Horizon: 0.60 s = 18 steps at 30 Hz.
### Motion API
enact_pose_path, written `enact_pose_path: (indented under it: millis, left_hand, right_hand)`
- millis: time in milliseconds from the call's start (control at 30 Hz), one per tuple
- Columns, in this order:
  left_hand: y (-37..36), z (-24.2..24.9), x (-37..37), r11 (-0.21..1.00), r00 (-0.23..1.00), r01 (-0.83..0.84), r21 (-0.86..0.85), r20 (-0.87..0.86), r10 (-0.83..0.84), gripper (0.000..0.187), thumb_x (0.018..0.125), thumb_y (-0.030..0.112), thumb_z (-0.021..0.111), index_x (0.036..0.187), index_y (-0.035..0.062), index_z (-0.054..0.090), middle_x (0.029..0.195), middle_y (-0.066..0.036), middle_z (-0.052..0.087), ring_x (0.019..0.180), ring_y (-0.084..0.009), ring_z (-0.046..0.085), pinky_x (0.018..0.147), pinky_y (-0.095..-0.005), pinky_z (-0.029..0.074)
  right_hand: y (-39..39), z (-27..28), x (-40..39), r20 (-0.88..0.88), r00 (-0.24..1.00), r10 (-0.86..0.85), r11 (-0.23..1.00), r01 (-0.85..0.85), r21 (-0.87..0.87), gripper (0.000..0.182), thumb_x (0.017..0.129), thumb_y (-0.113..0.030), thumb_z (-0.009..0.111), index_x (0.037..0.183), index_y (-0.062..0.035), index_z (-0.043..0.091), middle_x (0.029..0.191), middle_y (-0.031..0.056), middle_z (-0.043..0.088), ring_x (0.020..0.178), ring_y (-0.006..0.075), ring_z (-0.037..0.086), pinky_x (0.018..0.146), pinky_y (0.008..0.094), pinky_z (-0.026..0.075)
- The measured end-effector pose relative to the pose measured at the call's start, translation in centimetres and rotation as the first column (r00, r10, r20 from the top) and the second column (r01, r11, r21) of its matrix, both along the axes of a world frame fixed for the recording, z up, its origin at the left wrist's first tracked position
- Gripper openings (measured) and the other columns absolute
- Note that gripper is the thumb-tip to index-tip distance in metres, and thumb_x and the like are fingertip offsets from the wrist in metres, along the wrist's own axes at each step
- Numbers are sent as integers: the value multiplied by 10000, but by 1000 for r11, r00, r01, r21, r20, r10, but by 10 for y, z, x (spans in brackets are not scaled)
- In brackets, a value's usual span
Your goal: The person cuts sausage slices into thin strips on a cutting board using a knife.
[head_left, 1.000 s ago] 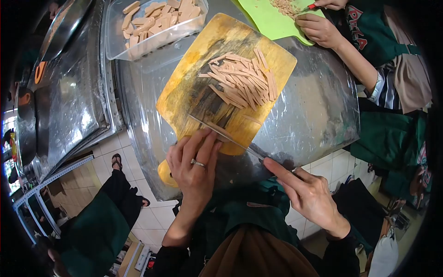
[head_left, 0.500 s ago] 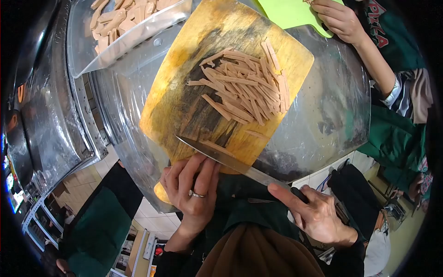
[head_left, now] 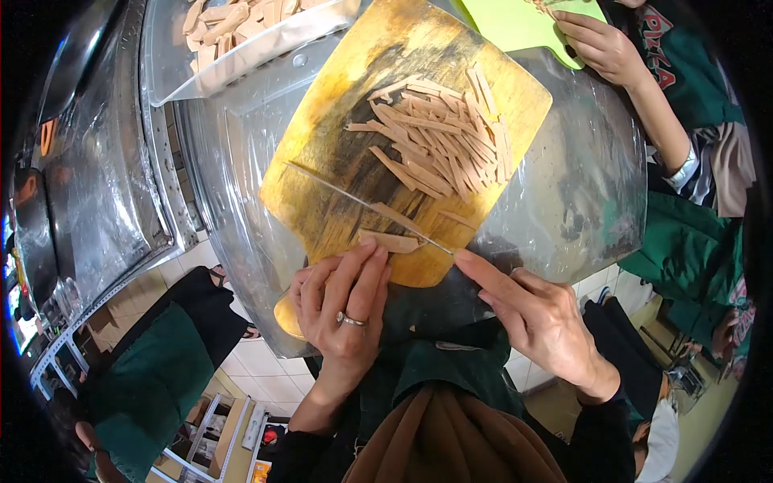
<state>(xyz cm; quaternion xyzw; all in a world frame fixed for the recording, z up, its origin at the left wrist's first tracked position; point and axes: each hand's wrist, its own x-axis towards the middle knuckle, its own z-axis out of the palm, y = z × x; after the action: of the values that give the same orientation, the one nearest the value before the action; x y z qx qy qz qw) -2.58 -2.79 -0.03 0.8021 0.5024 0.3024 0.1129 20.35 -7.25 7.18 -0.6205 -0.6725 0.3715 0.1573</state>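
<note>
My left hand [head_left: 346,310], a ring on one finger, presses its fingertips on a small pinkish-brown slice [head_left: 390,241], which looks like processed meat. The slice lies on the worn wooden cutting board [head_left: 302,189] near its front edge. My right hand [head_left: 541,318] grips a knife [head_left: 338,193], its forefinger stretched along the blade's back; the handle is hidden in the palm. The blade stands edge-down across the board, just beyond the slice. One cut strip [head_left: 393,214] lies against the blade's far side. Farther back is a pile of similar strips [head_left: 439,137].
A clear plastic tub [head_left: 266,56] of larger pinkish-brown pieces [head_left: 229,24] stands at the back left. At the back right, another person's hand [head_left: 604,48] works over a green cutting board [head_left: 515,28]. Plastic film covers the metal table [head_left: 580,185].
The knife has swung up and away from my left fingers, onto the board beyond the slice. My left fingertips now rest on the slice, which shows more. The whole view has shifted slightly.
</note>
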Motion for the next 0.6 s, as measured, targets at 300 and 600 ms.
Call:
enact_pose_path:
  millis: [300,600]
  left_hand:
    - [0,0,1,1000,999,8,5,-44,-8,428,768,66,853,1181,134,764,1174,-8,727,1014,-215,632,889,-383,452]
    - [-4,3,3,1000,982,16,-17,-186,-19,496,760,145,850,1236,249,754,1238,24,666,1067,-222,600,956,-421,432]
  right_hand:
    - [-15,8,2,48,999,0,998,3,-61,696,932,-44,694,1560,-269,495,664,99,532,534,235,568,535,418,573]
    - [-12,-8,-8,171,985,20,999,-24,24,763,891,19,673,1560,-298,494,708,106,544,536,249,604,518,420,572]
